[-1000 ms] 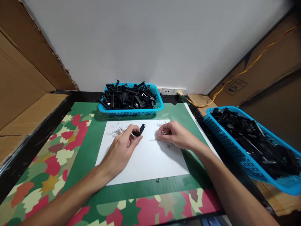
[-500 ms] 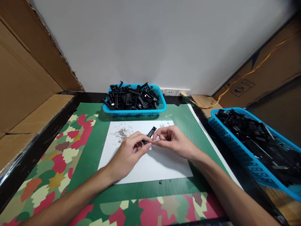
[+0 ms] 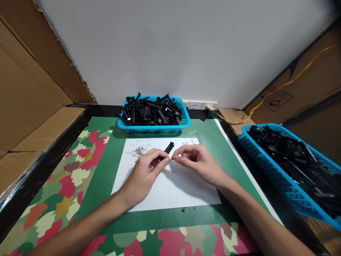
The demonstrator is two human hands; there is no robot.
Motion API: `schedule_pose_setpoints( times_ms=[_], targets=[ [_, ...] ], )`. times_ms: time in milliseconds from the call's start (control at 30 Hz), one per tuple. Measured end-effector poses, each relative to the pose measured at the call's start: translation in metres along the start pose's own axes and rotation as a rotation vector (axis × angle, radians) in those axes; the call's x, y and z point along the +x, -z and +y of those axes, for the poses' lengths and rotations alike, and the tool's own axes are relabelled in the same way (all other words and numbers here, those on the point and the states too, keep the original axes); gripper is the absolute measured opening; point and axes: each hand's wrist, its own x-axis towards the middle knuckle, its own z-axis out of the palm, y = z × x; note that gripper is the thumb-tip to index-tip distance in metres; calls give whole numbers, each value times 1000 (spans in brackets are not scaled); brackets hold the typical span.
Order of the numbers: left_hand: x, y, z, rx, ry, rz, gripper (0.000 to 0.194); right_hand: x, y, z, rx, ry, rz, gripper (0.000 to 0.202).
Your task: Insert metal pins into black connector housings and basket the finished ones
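Over the white sheet, my left hand is closed on a slim black plastic part, whose far end points up and away from the fingers. Close beside it on the right, my right hand is pinched, with a thin metal item partly showing between its fingers. The fingertips of both hands nearly touch. A pile of tiny metal pieces lies at the sheet's upper left. A smaller scatter of them is behind my right hand.
A blue basket heaped with black plastic parts stands at the back. Another blue basket of black parts is at the right. Cardboard stands at the left. A yellow-red cable runs from a wall socket.
The black part has shifted slightly left with my left hand and is tilted differently. My right fingertips have drawn slightly apart from my left ones. The view has moved a little.
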Motion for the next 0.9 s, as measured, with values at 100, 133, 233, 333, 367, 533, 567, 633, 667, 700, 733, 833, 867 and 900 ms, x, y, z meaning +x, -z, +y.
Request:
schedule_pose_setpoints(
  times_ms=[100, 133, 233, 333, 367, 533, 567, 633, 667, 700, 733, 833, 867, 900],
  targets=[
    [-1, 0, -1, 8, -9, -9, 23, -1, -3, 2, -21, -22, 4, 23],
    [-1, 0, -1, 10, -10, -12, 23, -1, -4, 3, -22, -26, 3, 23],
    [-1, 1, -1, 17, -11, -15, 24, -2, -5, 6, -13, -25, -4, 24],
    [-1, 1, 0, 28, -19, -12, 26, -2, -4, 5, -18, -21, 4, 27],
    [-1, 1, 0, 31, -21, -14, 26, -2, -4, 4, -22, -20, 6, 28],
    [-1, 0, 1, 26, -26, -29, 26, -1, -7, 3, -58, -3, 46, 31],
    [-1, 0, 1, 18, -23, -29, 26, -1, -8, 3, -75, 9, 64, 30],
    [-1, -1, 1, -12, -12, -22, 25, -2, -13, 4, -124, 52, 122, 26],
    [0, -1, 1, -31, -6, -15, 25, -3, -15, 4, -159, 82, 166, 24],
    [0, -1, 2, -51, -1, -2, 25, -5, -19, 4, -202, 117, 223, 21],
    [0, -1, 2, -70, 6, 11, 25, -7, -22, 5, -256, 160, 286, 19],
    [1, -1, 3, -115, 32, 53, 25, -13, -29, 10, -490, 349, 433, 13],
    [1, -1, 4, -123, 40, 63, 25, -15, -30, 13, -585, 428, 450, 13],
    [0, -1, 4, -127, 45, 71, 25, -16, -30, 16, -681, 504, 452, 13]
  ],
)
